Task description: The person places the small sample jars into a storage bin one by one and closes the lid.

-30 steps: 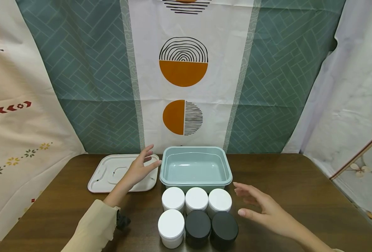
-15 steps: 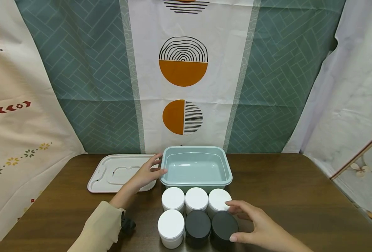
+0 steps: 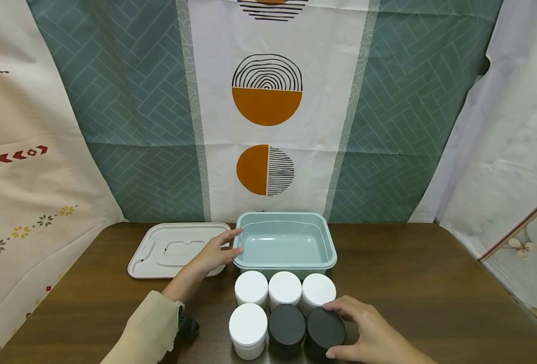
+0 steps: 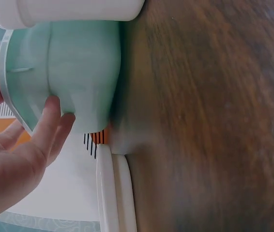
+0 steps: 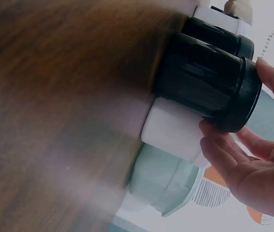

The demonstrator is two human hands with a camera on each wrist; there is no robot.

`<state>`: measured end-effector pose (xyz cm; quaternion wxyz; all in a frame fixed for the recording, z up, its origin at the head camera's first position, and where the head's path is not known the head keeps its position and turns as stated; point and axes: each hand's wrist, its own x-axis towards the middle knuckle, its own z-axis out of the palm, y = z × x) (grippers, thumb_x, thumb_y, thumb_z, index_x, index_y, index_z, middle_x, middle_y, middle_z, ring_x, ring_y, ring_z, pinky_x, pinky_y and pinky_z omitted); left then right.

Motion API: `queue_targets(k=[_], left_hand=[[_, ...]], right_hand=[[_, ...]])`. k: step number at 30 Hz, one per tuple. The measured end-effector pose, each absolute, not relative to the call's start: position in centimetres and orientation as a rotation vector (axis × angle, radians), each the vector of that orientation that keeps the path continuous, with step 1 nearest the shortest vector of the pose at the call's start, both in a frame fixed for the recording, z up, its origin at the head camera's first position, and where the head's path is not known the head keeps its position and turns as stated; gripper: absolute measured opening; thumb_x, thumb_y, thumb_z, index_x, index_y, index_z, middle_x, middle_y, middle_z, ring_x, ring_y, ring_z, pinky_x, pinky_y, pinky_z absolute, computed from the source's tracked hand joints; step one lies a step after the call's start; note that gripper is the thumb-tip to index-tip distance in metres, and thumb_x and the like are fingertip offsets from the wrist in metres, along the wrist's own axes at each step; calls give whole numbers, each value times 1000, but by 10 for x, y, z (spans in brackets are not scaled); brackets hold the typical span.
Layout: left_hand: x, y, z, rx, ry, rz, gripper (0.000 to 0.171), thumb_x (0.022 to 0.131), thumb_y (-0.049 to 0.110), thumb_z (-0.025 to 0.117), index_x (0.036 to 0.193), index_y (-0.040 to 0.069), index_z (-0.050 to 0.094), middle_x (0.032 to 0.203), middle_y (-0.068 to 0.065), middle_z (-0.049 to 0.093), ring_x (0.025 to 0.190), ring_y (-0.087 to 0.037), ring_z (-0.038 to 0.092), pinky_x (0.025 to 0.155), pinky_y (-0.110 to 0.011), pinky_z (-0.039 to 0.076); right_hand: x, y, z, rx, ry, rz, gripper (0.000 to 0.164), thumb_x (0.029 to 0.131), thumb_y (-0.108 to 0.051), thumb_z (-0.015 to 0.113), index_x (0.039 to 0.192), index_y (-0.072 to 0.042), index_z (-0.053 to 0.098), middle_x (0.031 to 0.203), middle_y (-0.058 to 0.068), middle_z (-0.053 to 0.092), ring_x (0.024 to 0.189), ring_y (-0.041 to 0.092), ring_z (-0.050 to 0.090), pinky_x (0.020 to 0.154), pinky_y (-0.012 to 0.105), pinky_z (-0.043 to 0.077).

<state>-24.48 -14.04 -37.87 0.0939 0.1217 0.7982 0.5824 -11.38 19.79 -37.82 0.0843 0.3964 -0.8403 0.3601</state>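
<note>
My left hand [image 3: 214, 254] holds the left rim of a light blue-green plastic bin [image 3: 286, 266], its thumb over the rim and fingers against the outer wall [image 4: 86, 72]. At the front right, my right hand [image 3: 367, 327] grips a black lidded jar [image 3: 326, 328] around its lid, thumb and fingers on opposite sides. In the right wrist view this jar [image 5: 200, 72] stands upright on the table. A second black jar [image 3: 287, 324] and a white jar [image 3: 248, 323] stand left of it. Three white jars [image 3: 285, 288] form a row behind, in front of the bin, which holds nothing.
A white tray-like lid [image 3: 159, 253] lies flat on the brown wooden table [image 3: 413, 283], left of the bin. A patterned cloth [image 3: 268, 126] hangs along the table's back edge, with more cloth at both sides.
My left hand has moved right and taken hold of the bin's rim. My right hand has come down and left, closing round the lid of the right black jar. The jars stay put.
</note>
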Motion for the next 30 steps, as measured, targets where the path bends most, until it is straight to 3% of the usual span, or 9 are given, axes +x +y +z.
queue_targets(k=[10, 16, 30], left_hand=[[-248, -138, -381, 332, 2351, 1739, 55, 89, 9, 56, 139, 3, 35, 139, -22, 35, 118, -41, 44, 85, -45, 48], [-247, -138, -381, 330, 2350, 1746, 55, 89, 10, 57, 139, 3, 35, 139, -21, 35, 118, -42, 44, 85, -46, 48], [-247, -139, -381, 324, 2345, 1757, 56, 88, 10, 59, 138, 3, 36, 138, -21, 35, 117, -40, 45, 84, -43, 49]], right_hand=[[-110, 203, -360, 1207, -2446, 1184, 53, 68, -14, 80, 115, -8, 57, 103, -6, 59, 90, 7, 60, 76, 21, 50], [-115, 207, -334, 1239, -2381, 1258, 55, 65, -7, 81, 115, -6, 58, 102, -1, 60, 87, 10, 62, 75, 21, 51], [-159, 208, -282, 897, -2479, 1161, 51, 66, -10, 81, 112, -3, 62, 102, 2, 63, 87, 7, 62, 78, 17, 49]])
